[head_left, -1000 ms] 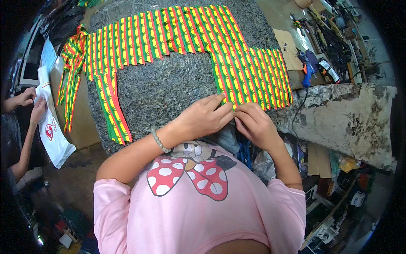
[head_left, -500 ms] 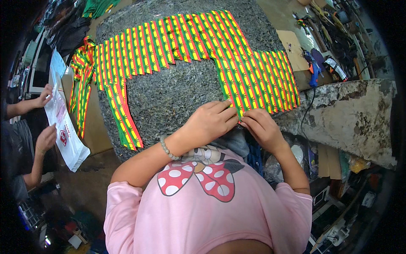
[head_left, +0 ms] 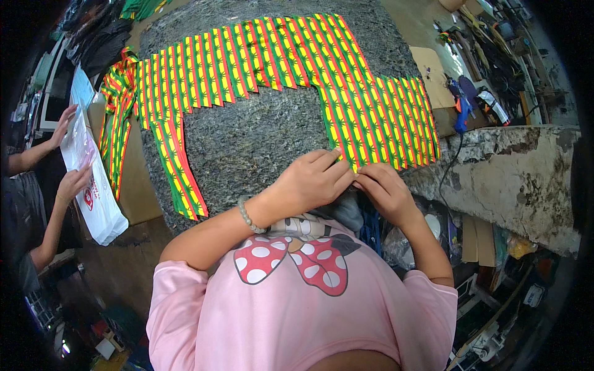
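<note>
Rows of red, yellow and green striped fabric strips (head_left: 266,55) with dark leaf prints lie side by side, their cut ends forming a zigzag edge. They rest on a dark grey mottled padded surface (head_left: 247,136). My left hand (head_left: 318,179) is closed at the near corner of the right-hand block of strips, fingertips pinching a strip's pointed end. Close beside it, my right hand (head_left: 385,193) is closed too, thumb and fingertips together at that same end. The fingers partly cover what they pinch. A few strips (head_left: 178,167) reach toward me on the left.
At left, another person's hands (head_left: 74,184) handle a white plastic bag (head_left: 102,213). More striped strips (head_left: 116,148) hang in a bundle beside it. A blue glue gun (head_left: 461,111) with a cord lies at right, near cardboard (head_left: 431,77) and a worn ledge (head_left: 507,179).
My hands stay at the same strip end with only a slight shift. The other person's nearer hand has moved up and right onto the bag.
</note>
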`<state>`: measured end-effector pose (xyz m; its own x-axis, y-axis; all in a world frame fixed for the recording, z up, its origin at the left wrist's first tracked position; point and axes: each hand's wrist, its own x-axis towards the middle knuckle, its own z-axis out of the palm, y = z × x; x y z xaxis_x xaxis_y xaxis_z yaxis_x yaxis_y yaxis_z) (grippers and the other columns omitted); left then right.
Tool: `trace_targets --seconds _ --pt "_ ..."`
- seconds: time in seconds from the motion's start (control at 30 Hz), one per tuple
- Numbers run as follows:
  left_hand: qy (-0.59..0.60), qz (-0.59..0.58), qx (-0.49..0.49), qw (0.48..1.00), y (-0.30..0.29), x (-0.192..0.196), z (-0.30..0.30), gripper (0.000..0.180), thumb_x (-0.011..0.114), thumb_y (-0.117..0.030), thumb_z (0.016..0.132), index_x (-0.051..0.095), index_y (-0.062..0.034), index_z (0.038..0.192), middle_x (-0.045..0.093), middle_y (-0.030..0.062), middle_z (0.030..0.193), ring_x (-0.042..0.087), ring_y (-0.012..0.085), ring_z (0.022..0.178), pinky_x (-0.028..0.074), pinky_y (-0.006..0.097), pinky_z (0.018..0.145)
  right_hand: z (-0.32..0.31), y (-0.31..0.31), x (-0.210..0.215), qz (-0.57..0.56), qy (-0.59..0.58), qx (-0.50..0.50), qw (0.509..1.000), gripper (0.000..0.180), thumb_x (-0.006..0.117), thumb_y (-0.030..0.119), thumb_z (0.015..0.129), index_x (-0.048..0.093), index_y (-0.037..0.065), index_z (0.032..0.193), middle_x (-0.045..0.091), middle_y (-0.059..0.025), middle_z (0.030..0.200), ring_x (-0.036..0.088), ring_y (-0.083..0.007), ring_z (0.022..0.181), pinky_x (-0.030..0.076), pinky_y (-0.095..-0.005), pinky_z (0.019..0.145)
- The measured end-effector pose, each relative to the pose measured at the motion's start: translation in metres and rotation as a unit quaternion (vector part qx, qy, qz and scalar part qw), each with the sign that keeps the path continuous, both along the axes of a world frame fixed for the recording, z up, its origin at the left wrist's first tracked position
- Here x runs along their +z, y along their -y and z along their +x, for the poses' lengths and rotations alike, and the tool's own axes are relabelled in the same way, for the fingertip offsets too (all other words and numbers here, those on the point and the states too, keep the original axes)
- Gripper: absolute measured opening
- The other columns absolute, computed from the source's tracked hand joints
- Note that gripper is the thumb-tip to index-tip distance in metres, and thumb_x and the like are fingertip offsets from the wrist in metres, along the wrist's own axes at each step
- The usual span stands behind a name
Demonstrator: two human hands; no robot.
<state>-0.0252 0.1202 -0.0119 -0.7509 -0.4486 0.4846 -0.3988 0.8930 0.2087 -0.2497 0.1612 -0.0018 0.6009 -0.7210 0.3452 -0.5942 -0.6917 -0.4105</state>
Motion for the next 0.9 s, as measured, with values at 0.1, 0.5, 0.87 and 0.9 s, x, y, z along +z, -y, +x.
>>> trace_targets --seconds 0.1,0.5,0.87,0.9 --pt "0.000 0.004 0.006 1.000 -0.001 -0.001 0.000 0.026 0.062 -0.015 0.075 0.062 -0.0056 0.099 0.062 0.0057 0.103 0.063 0.0226 0.103 0.052 0.033 0.084 0.003 0.001 -0.001 -0.007 0.016 -0.007 1.000 0.026 0.068 0.006 0.079 0.063 -0.002 0.103 0.062 -0.0126 0.103 0.061 -0.0305 0.095 0.052 -0.0387 0.084" --pt "-0.257 0.290 0.164 0.907 0.005 0.040 0.013 0.034 0.064 -0.023 0.092 0.056 -0.0020 0.116 0.060 0.0174 0.111 0.060 0.0327 0.103 0.049 0.040 0.089 0.003 0.030 0.038 -0.002 0.098 -0.076 0.992 0.022 0.069 -0.004 0.079 0.060 0.000 0.098 0.057 -0.0136 0.099 0.058 -0.0312 0.086 0.047 -0.0390 0.076" --pt "-0.465 0.848 -0.062 0.246 0.034 0.023 -0.007 0.052 0.041 -0.037 0.103 0.044 0.0054 0.133 0.057 0.0219 0.127 0.060 0.0263 0.116 0.050 0.037 0.100 0.007 0.025 0.080 -0.093 -0.005 0.059 0.994 0.031 0.068 0.005 0.067 0.062 -0.001 0.097 0.059 -0.0135 0.095 0.061 -0.0316 0.086 0.053 -0.0392 0.073" --pt "-0.467 0.845 -0.060 0.253 0.035 0.022 -0.010 0.051 0.041 -0.036 0.103 0.043 0.0055 0.133 0.057 0.0216 0.127 0.060 0.0260 0.116 0.050 0.037 0.100 0.007 0.022 0.085 -0.091 -0.014 0.069 0.993 0.031 0.068 0.005 0.067 0.063 -0.001 0.097 0.059 -0.0133 0.095 0.062 -0.0313 0.086 0.054 -0.0389 0.074"
